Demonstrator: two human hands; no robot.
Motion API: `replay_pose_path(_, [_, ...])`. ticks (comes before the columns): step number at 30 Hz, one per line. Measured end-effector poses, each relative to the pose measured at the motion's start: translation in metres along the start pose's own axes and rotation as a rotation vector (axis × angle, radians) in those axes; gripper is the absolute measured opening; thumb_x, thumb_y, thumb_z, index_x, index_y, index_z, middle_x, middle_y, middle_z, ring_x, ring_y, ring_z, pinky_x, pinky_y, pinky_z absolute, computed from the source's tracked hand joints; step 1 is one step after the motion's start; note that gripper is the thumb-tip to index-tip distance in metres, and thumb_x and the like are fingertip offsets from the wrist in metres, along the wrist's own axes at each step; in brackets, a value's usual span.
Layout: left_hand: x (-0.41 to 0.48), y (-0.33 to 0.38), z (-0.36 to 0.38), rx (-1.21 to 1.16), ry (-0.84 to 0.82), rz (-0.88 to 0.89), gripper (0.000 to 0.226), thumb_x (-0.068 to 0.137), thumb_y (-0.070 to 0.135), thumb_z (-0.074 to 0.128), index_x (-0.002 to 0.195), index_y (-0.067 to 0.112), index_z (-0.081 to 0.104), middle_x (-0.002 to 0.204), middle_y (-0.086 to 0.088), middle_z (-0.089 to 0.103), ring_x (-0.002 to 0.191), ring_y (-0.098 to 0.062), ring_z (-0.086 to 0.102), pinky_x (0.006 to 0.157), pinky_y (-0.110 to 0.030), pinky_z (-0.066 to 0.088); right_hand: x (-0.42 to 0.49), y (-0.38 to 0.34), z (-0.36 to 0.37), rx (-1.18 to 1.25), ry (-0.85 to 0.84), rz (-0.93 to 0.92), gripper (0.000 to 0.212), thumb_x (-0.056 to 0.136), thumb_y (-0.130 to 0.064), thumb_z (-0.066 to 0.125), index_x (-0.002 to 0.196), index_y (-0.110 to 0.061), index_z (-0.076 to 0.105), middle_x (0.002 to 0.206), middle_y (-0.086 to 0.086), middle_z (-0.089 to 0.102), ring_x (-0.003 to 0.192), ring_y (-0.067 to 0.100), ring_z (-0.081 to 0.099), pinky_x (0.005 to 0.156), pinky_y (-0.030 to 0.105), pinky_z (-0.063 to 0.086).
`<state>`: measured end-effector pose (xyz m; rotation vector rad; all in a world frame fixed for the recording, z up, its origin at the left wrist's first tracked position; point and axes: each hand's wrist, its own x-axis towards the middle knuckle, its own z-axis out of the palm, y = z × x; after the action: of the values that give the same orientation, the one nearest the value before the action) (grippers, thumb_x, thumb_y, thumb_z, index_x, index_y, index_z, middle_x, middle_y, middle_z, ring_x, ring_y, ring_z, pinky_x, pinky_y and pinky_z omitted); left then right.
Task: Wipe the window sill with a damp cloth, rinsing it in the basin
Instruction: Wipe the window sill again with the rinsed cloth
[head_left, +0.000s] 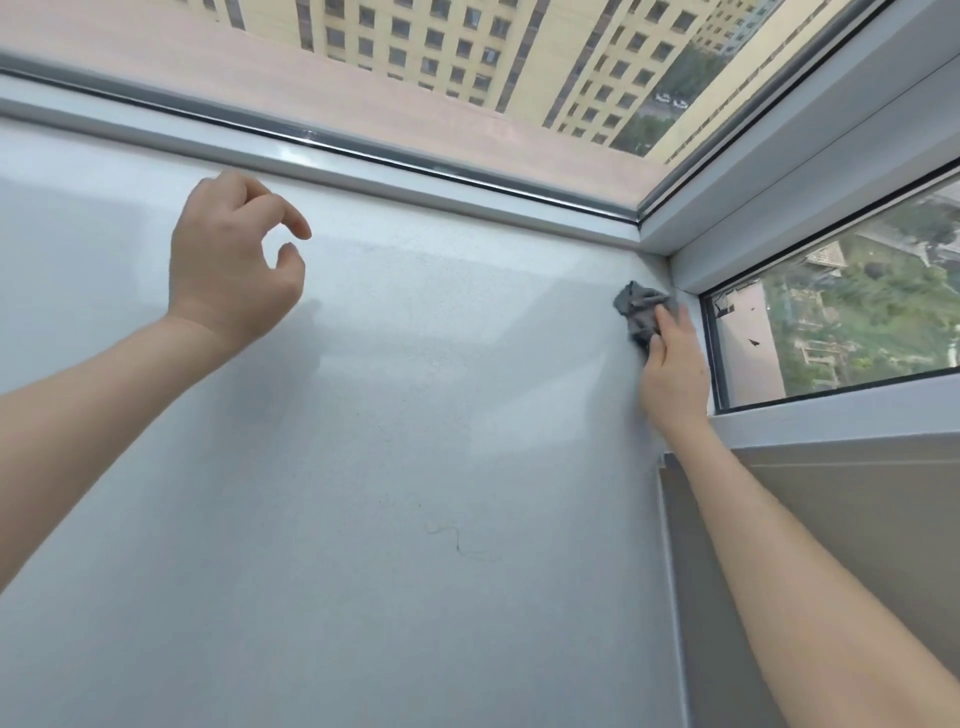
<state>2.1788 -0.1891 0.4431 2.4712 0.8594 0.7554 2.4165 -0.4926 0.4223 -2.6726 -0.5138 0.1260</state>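
The pale speckled window sill (395, 395) fills most of the view. A crumpled grey cloth (636, 309) lies in its far right corner, close to the side window frame. My right hand (672, 358) presses the cloth flat against the sill with straight fingers, and part of the cloth is hidden under them. My left hand (234, 270) hovers above the sill at the upper left, fingers loosely curled, holding nothing. No basin is in view.
A white window frame (363, 161) runs along the far edge of the sill. A second frame (810, 415) and pane border it on the right. Below the right pane is a beige wall (857, 509). A thin dark hair or scratch (457, 543) marks the sill.
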Motion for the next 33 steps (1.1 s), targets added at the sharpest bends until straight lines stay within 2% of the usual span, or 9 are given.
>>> replay_pose_path(4, [-0.015, -0.003, -0.006, -0.008, -0.01, -0.019, 0.026, 0.073, 0.009, 0.047, 0.09, 0.006, 0.066, 0.077, 0.022, 0.029, 0.089, -0.032, 0.048, 0.076, -0.025, 0.029, -0.014, -0.006, 0.042, -0.114, 0.05, -0.03, 0.05, 0.089, -0.006, 0.032, 0.138, -0.004, 0.041, 0.148, 0.016, 0.034, 0.139, 0.031, 0.026, 0.116, 0.041, 0.016])
replay_pose_path(10, [-0.042, 0.001, -0.02, -0.004, -0.038, -0.096, 0.024, 0.073, 0.008, 0.048, 0.09, 0.008, 0.066, 0.076, 0.017, 0.031, 0.088, -0.025, 0.045, 0.074, -0.021, 0.026, -0.212, -0.036, 0.052, 0.046, -0.238, -0.637, 0.05, 0.08, 0.002, 0.036, 0.123, -0.008, 0.06, 0.136, 0.007, 0.052, 0.13, 0.023, 0.043, 0.108, 0.042, 0.03])
replay_pose_path(12, [-0.051, 0.004, -0.025, 0.002, -0.048, -0.094, 0.023, 0.073, 0.007, 0.048, 0.089, 0.008, 0.066, 0.081, 0.011, 0.036, 0.09, -0.029, 0.047, 0.074, -0.022, 0.027, -0.22, -0.037, 0.036, 0.262, -0.311, -0.568, 0.049, 0.084, 0.005, 0.036, 0.124, -0.012, 0.06, 0.136, 0.0, 0.052, 0.13, 0.014, 0.044, 0.109, 0.036, 0.032])
replay_pose_path(14, [-0.059, 0.004, -0.031, 0.011, -0.048, -0.071, 0.023, 0.073, 0.007, 0.049, 0.088, 0.007, 0.066, 0.086, 0.003, 0.039, 0.09, -0.03, 0.047, 0.074, -0.022, 0.027, -0.19, -0.044, 0.014, 0.478, -0.234, -0.337, 0.049, 0.086, 0.008, 0.036, 0.125, -0.013, 0.057, 0.133, -0.007, 0.051, 0.125, -0.002, 0.044, 0.108, 0.02, 0.032])
replay_pose_path(17, [-0.071, -0.002, -0.039, 0.01, -0.045, -0.069, 0.024, 0.073, 0.008, 0.048, 0.089, 0.008, 0.066, 0.079, 0.017, 0.033, 0.087, -0.026, 0.045, 0.074, -0.021, 0.026, -0.113, -0.05, 0.007, 0.39, -0.033, -0.155, 0.046, 0.09, 0.006, 0.033, 0.127, -0.009, 0.055, 0.136, -0.002, 0.047, 0.125, -0.001, 0.042, 0.105, 0.009, 0.025])
replay_pose_path(20, [-0.09, -0.011, -0.045, 0.006, -0.026, -0.098, 0.024, 0.073, 0.009, 0.047, 0.088, 0.009, 0.066, 0.077, 0.022, 0.029, 0.088, -0.027, 0.046, 0.074, -0.022, 0.027, -0.07, -0.058, 0.04, 0.077, -0.122, -0.231, 0.053, 0.085, -0.007, 0.028, 0.13, -0.014, 0.054, 0.147, 0.008, 0.038, 0.138, 0.026, 0.029, 0.115, 0.032, 0.015])
replay_pose_path(22, [-0.105, -0.015, -0.052, -0.001, -0.016, -0.112, 0.024, 0.074, 0.008, 0.048, 0.088, 0.009, 0.066, 0.077, 0.023, 0.029, 0.086, -0.02, 0.041, 0.073, -0.021, 0.027, -0.086, -0.065, 0.059, -0.056, -0.117, -0.308, 0.057, 0.079, -0.011, 0.028, 0.128, -0.015, 0.057, 0.145, 0.008, 0.042, 0.137, 0.03, 0.031, 0.113, 0.045, 0.014])
replay_pose_path(26, [-0.138, -0.017, -0.072, -0.001, -0.006, -0.146, 0.022, 0.074, 0.008, 0.048, 0.088, 0.009, 0.066, 0.077, 0.02, 0.031, 0.085, -0.019, 0.04, 0.073, -0.02, 0.026, -0.201, -0.049, 0.06, 0.004, -0.176, -0.713, 0.042, 0.087, -0.005, 0.038, 0.118, -0.013, 0.065, 0.135, 0.006, 0.054, 0.128, 0.029, 0.045, 0.107, 0.047, 0.027])
replay_pose_path(33, [-0.209, 0.012, -0.115, -0.006, 0.009, -0.161, 0.02, 0.073, 0.004, 0.051, 0.085, 0.008, 0.066, 0.087, 0.001, 0.041, 0.089, -0.027, 0.048, 0.072, -0.021, 0.027, -0.381, 0.007, 0.035, 0.106, -0.316, -0.78, 0.046, 0.085, -0.003, 0.04, 0.123, -0.023, 0.057, 0.137, -0.005, 0.05, 0.133, 0.02, 0.039, 0.104, 0.047, 0.028])
